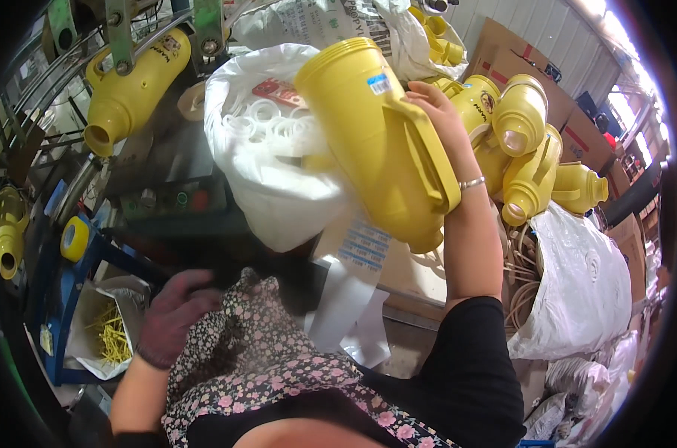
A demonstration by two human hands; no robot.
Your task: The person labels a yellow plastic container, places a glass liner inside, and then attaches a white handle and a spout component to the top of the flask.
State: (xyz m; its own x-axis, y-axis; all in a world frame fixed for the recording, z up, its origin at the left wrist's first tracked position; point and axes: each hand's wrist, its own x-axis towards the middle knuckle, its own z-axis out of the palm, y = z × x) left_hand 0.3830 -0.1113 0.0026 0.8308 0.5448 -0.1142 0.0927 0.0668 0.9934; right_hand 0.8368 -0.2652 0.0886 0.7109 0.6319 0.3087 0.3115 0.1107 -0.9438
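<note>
My right hand [437, 112] is closed on a yellow plastic thermos jug shell [353, 127] beside its handle. The jug is tilted, wide ribbed end up and narrow neck down, and bears a small blue-and-white sticker [379, 84]. In a dark reddish glove, my left hand [175, 317] is low beside my flowered apron [256, 328], slightly blurred, fingers apart and nothing visible in them. Behind the jug stands a white sack [237, 179] of white plastic rings [267, 123]. A sheet of blue-and-white stickers [363, 246] lies below the jug's neck.
More yellow jug shells [519, 123] are heaped at the right. Another shell [140, 93] hangs on the metal rack at the upper left. A blue frame [73, 299] carries yellow tape [75, 239], near a bag of yellow strips [110, 336]. A white sack [577, 284] stands right.
</note>
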